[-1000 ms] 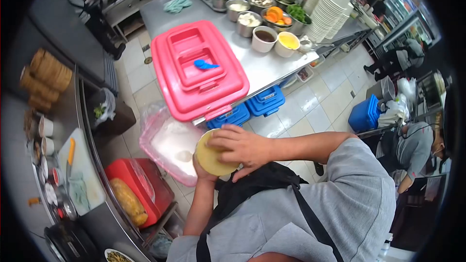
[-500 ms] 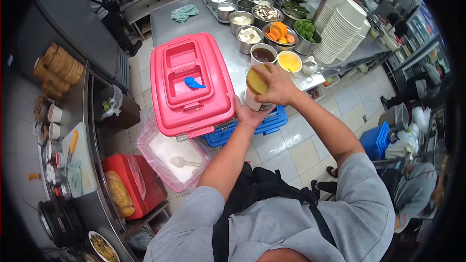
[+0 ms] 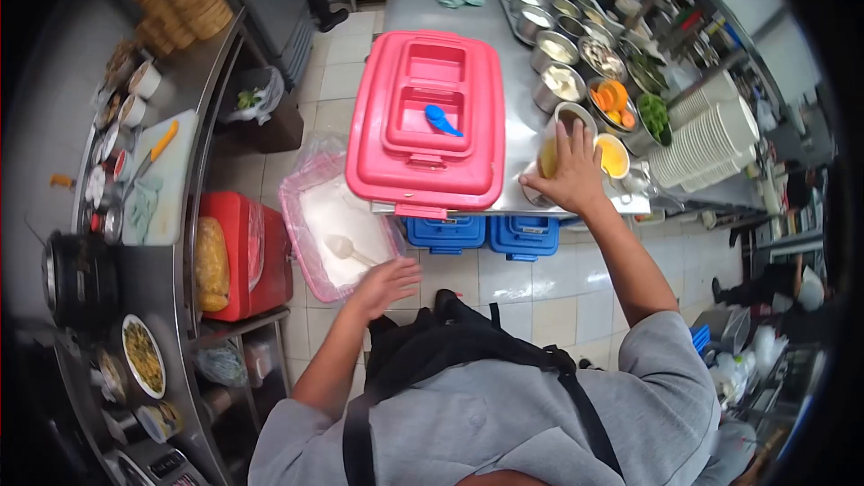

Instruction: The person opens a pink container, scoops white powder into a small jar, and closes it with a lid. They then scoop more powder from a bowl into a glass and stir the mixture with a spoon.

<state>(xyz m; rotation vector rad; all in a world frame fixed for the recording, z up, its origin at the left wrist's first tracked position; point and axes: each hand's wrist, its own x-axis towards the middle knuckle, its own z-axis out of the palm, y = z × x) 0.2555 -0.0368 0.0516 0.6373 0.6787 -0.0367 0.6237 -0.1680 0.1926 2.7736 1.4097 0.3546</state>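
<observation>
My right hand (image 3: 576,171) is at the front right of the steel table, its thumb and fingers around a white tub with a yellowish top (image 3: 547,160). The hand hides much of this tub. Just behind it stands a tub of brown liquid (image 3: 571,114), partly covered by my fingers. To the right is a white tub of yellow liquid (image 3: 614,157). My left hand (image 3: 389,286) is empty, fingers stretched, above the lined bin of white powder (image 3: 310,202), which has a pale scoop (image 3: 346,250) in it.
A pink lidded box (image 3: 364,148) with a blue spoon (image 3: 441,121) on its lid stands on the steel table (image 3: 409,0). Metal ingredient pots (image 3: 556,85) and stacked white bowls (image 3: 711,144) fill its right side. Blue boxes (image 3: 445,232) sit below. A side counter holds a knife (image 3: 157,148).
My left hand has let go of the yellow-topped tub and drawn back toward the lower left. My right hand has set that tub down beside the brown-liquid tub. The view has turned.
</observation>
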